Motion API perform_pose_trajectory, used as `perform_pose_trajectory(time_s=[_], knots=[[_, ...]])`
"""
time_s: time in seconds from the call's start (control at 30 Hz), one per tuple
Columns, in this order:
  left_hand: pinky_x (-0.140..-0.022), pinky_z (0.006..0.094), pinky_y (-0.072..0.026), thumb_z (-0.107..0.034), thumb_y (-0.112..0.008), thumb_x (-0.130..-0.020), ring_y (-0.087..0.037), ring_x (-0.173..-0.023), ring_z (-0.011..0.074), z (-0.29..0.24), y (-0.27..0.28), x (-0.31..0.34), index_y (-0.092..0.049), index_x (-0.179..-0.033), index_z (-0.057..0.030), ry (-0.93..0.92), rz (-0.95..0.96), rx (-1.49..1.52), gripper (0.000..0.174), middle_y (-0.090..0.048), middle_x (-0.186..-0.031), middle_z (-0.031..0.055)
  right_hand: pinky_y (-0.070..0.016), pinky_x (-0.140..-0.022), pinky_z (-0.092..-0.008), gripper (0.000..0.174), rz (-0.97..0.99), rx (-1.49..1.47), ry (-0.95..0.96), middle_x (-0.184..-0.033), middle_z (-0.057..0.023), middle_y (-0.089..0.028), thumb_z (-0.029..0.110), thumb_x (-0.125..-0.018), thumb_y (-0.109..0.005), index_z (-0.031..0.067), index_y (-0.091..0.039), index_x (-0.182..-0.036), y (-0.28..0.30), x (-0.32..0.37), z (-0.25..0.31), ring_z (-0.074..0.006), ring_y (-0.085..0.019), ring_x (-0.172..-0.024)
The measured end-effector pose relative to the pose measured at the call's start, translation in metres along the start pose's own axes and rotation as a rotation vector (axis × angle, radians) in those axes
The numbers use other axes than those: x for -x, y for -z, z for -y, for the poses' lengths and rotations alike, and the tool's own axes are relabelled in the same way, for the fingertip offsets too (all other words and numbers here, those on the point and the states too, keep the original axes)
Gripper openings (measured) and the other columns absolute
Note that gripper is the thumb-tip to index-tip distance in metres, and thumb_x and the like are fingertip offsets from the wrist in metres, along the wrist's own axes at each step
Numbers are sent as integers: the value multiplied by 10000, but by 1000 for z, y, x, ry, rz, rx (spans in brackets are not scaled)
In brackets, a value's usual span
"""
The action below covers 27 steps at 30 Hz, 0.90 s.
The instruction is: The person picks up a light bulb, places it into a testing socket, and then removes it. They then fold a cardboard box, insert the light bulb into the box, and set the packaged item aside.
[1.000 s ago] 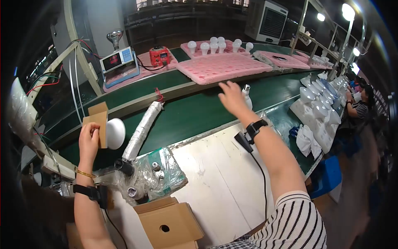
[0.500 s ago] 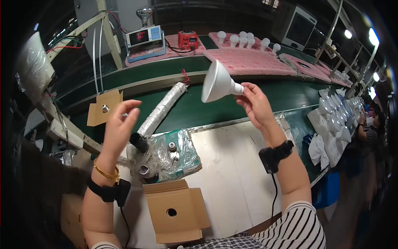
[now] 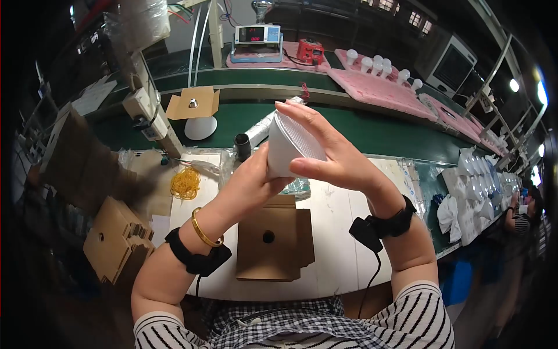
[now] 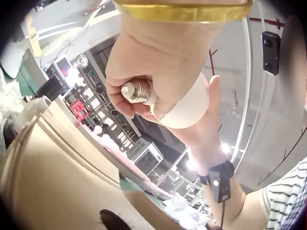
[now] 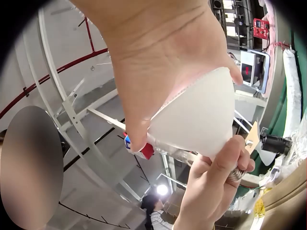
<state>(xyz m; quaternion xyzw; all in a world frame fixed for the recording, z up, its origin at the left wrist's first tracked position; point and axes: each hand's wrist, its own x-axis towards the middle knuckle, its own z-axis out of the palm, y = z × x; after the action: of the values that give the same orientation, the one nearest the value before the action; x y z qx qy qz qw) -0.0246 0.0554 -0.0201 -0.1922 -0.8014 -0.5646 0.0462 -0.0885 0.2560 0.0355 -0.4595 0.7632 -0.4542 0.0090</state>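
A white reflector bulb [image 3: 285,145] is held up in front of the body, its ribbed face toward the right hand. My left hand [image 3: 247,180] grips its narrow neck, and the metal screw base [image 4: 139,91] pokes out between the fingers in the left wrist view. My right hand [image 3: 331,151] spans the wide face, thumb at one side of the rim and fingers at the other. Below lies a flat cardboard box [image 3: 276,250] with a round hole. Farther left, a cardboard insert [image 3: 180,109] sits around the base of another reflector bulb [image 3: 200,128].
Yellow rubber bands [image 3: 185,184] and a cardboard stack [image 3: 119,235] are at the left. A foil-wrapped tube [image 3: 261,129] lies on the green belt. Behind stand a meter [image 3: 257,43], a red box [image 3: 310,52] and pink foam [image 3: 378,93]. Several white bulbs [image 3: 474,174] stand at right.
My left hand let go of the bulb in the cardboard insert. My right hand picked up another bulb by its base and brought it in; my left now grips the neck, my right the face.
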Motion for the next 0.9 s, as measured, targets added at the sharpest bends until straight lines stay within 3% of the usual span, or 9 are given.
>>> perform_pose_trajectory(time_s=[0.07, 0.1, 0.13, 0.2, 0.27, 0.47, 0.6, 0.8, 0.9], knots=[[-961, 389, -483, -213, -748, -863, -595, -1098, 324, 12, 4, 9, -395, -1409, -9, -276, -189, -611, 682, -562, -1244, 176, -326, -1117, -534, 947, -29, 234, 20, -1549, -290, -301, 658, -736, -721, 186, -430, -1503, -8, -3, -12, -458, -342, -1410], [-898, 390, -503, -170, -742, -845, -609, -993, 346, 4, 5, 13, -537, -1275, -19, -314, -308, -598, 500, -612, -1103, 160, -340, -1087, -561, 865, -74, 465, 19, -1535, -263, -342, 626, -741, -716, 251, -466, -1479, -14, -4, -27, -444, -363, -1391], [-898, 390, -503, -170, -742, -845, -609, -993, 346, 0, 9, 20, -537, -1275, -19, -319, -315, -598, 500, -612, -1103, 160, -340, -1087, -561, 865, -74, 471, 25, -1535, -263, -342, 626, -741, -716, 251, -466, -1479, -19, -3, -42, -444, -363, -1391], [-830, 391, -510, -146, -722, -862, -622, -923, 318, -5, 14, 45, -648, -1057, -35, -184, 13, -448, 237, -638, -956, 117, -350, -1065, -572, 806, -43, 624, -124, -1517, -219, -387, 615, -745, -713, 312, -485, -1457, -28, 2, -69, -412, -376, -1379], [-814, 398, -510, -154, -674, -880, -625, -889, 292, -13, 1, 72, -664, -831, -42, -184, 97, -414, 123, -650, -874, 89, -362, -1046, -570, 781, -52, 679, -127, -1504, -188, -414, 606, -745, -712, 337, -494, -1445, -36, 3, -79, -388, -382, -1371], [-822, 388, -497, -314, -772, -803, -587, -912, 283, -12, -16, 118, -647, -923, -74, -230, 307, -436, 296, -610, -924, 85, -395, -1006, -547, 773, -31, 779, -148, -1496, -172, -421, 591, -729, -720, 345, -512, -1431, -48, -3, -81, -388, -402, -1341], [-828, 378, -496, -344, -803, -774, -560, -938, 278, -5, -17, 120, -666, -935, -100, -203, 397, -476, 323, -591, -976, 72, -422, -935, -509, 625, -39, 761, -187, -1412, -90, -481, 473, -711, -776, 194, -607, -1245, -51, -8, -70, -333, -426, -1300], [-805, 377, -517, -314, -734, -845, -589, -905, 274, 0, -14, 109, -667, -824, -81, -202, 407, -360, 244, -605, -911, 80, -422, -941, -526, 689, -55, 809, -167, -1481, -140, -436, 511, -719, -758, 248, -593, -1335, -53, -8, -76, -353, -401, -1335], [-697, 368, -543, -233, -683, -888, -619, -788, 262, 2, -20, 109, -662, -873, -84, -281, 335, -496, 151, -621, -839, 58, -418, -951, -520, 799, -14, 858, -162, -1494, -158, -428, 579, -720, -732, 370, -483, -1450, -52, -6, -77, -368, -415, -1322]])
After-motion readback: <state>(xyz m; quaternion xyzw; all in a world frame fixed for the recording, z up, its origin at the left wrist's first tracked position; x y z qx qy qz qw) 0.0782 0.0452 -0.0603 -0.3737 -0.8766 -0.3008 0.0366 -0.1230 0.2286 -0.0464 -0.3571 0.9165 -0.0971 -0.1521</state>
